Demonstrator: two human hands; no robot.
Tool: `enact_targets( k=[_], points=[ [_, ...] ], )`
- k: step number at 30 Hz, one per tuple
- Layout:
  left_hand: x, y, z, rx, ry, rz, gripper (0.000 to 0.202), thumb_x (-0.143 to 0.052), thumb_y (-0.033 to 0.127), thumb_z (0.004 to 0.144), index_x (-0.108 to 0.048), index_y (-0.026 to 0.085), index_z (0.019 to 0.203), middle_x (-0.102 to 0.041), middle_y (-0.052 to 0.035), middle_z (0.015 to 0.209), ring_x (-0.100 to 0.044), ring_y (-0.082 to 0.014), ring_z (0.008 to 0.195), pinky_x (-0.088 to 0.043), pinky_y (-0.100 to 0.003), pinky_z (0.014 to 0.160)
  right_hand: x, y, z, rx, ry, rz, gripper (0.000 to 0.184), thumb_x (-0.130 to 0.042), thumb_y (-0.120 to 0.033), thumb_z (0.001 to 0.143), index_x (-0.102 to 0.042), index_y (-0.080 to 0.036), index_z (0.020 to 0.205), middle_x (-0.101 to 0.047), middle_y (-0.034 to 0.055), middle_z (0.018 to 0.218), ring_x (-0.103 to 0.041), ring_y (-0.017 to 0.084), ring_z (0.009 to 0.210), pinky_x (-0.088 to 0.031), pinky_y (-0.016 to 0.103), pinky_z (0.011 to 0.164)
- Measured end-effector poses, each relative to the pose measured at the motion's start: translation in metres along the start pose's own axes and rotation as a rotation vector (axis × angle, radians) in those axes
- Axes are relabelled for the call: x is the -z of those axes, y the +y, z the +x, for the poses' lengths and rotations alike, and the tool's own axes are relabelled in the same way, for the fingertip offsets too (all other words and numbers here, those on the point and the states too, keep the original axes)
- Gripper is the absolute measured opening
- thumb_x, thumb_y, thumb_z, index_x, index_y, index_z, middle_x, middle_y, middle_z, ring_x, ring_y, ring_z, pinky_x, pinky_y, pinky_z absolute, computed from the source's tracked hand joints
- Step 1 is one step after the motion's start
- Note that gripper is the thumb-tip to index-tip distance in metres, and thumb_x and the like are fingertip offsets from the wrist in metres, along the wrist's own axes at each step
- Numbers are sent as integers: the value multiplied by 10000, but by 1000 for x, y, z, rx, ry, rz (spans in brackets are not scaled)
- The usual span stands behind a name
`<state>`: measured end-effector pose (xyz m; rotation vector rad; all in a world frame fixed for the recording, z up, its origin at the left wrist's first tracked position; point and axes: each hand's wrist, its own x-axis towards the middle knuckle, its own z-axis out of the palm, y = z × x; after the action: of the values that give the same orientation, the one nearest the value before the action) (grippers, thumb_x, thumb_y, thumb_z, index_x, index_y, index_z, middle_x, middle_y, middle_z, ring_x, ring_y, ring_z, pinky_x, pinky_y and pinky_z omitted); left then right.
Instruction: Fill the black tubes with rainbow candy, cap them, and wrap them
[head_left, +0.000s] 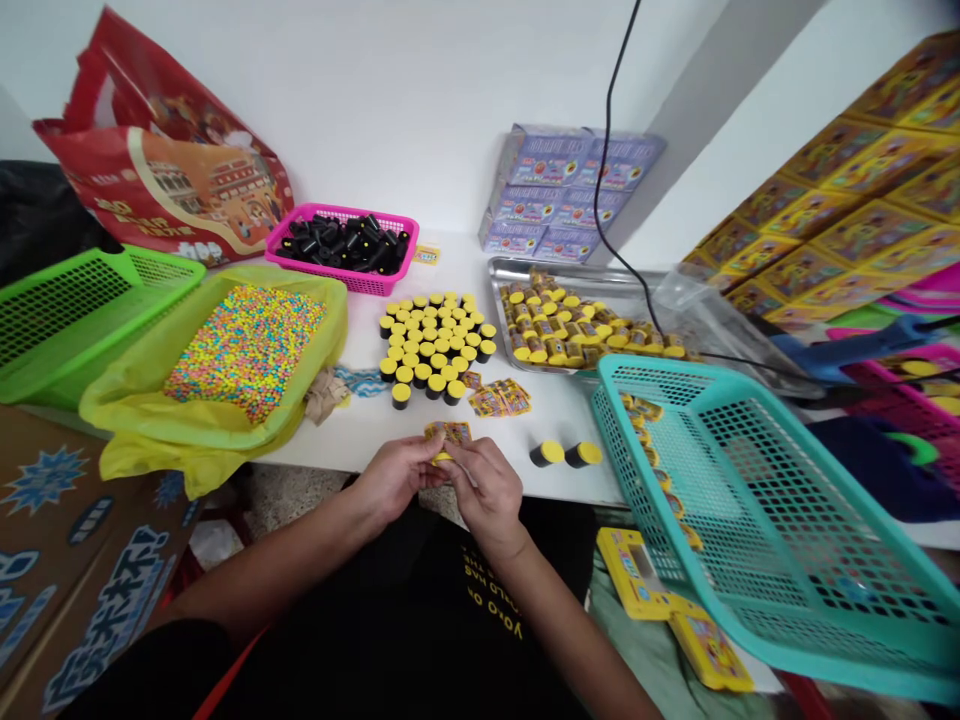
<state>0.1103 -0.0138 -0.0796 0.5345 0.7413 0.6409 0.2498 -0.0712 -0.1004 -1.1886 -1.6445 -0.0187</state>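
My left hand [396,477] and my right hand [487,485] meet at the table's front edge, fingers closed around a small yellow-capped canister [442,457]. A printed label [448,431] sticks up beyond the fingertips; most of the canister is hidden by them. Just past my hands lies a loose pile of printed labels [501,398]. Behind it stands a dense group of black canisters with yellow caps [431,345]. To the right of my right hand, two more black canisters [566,455] lean on the table.
Left are a yellow-lined basket of coloured candies [247,350] and a green basket [112,290]. A pink basket [277,255] holds black tubes. Right, a metal tray [499,300] holds labelled canisters; a turquoise basket [750,480] overhangs the edge. A black cable [606,130] hangs down.
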Motion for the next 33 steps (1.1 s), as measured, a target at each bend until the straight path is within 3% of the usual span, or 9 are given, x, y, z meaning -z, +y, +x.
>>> enact_targets(
  k=[4, 10, 17, 22, 27, 30, 33],
  points=[
    [-1, 1, -3, 57, -47, -60, 266, -784, 337, 757, -723, 95, 849, -699, -67, 763, -617, -135, 639, -472, -255, 646, 3, -2, -1, 84, -5, -81, 246, -623, -139, 889, -686, -227, 1110, -662, 58, 816, -613, 194, 744, -536, 350, 655],
    [-6, 7, -8, -9, -105, -95, 179, -742, 222, 789, -730, 102, 920, -712, -79, 880, -629, -133, 693, -487, -254, 661, 4, -7, 3, 26, 2, -44, 408, -620, -168, 907, -568, -211, 1309, -655, 103, 953, -619, 224, 849, -562, 375, 699],
    [-4, 11, -6, -11, -74, -33, 278, -714, 383, 824, -702, 113, 886, -694, -68, 807, -619, -139, 615, -502, -270, 588, -2, -3, 2, 31, -24, -40, 347, -593, -146, 915, -614, -221, 1253, -657, 95, 938, -613, 216, 836, -566, 390, 722],
    [-6, 4, -5, -60, -32, 20, 350, -774, 419, 763, -707, 92, 870, -692, -66, 777, -620, -133, 619, -491, -248, 586, -3, -4, -1, 22, 2, 8, 340, -597, -123, 903, -622, -217, 1229, -676, 87, 945, -630, 207, 841, -563, 370, 722],
    [-7, -4, -7, -59, -19, 35, 416, -809, 461, 709, -694, 86, 846, -685, -62, 723, -622, -133, 606, -494, -249, 610, -1, -1, -5, 83, 15, -29, 284, -589, -98, 899, -658, -206, 1153, -655, 60, 811, -605, 191, 744, -535, 350, 654],
    [-8, -3, -8, -50, -23, 34, 405, -818, 442, 703, -673, 92, 847, -684, -59, 721, -631, -136, 602, -500, -250, 610, 1, 2, -5, 126, 3, -79, 269, -589, -93, 893, -674, -208, 1122, -655, 57, 793, -599, 186, 728, -521, 351, 658],
    [-10, 1, -9, -94, -24, 4, 338, -810, 378, 729, -645, 119, 872, -693, -55, 766, -641, -142, 605, -510, -257, 592, 3, 2, -3, 60, -5, -74, 255, -611, -153, 903, -663, -217, 1144, -652, 60, 815, -603, 196, 750, -528, 355, 663]
  ],
)
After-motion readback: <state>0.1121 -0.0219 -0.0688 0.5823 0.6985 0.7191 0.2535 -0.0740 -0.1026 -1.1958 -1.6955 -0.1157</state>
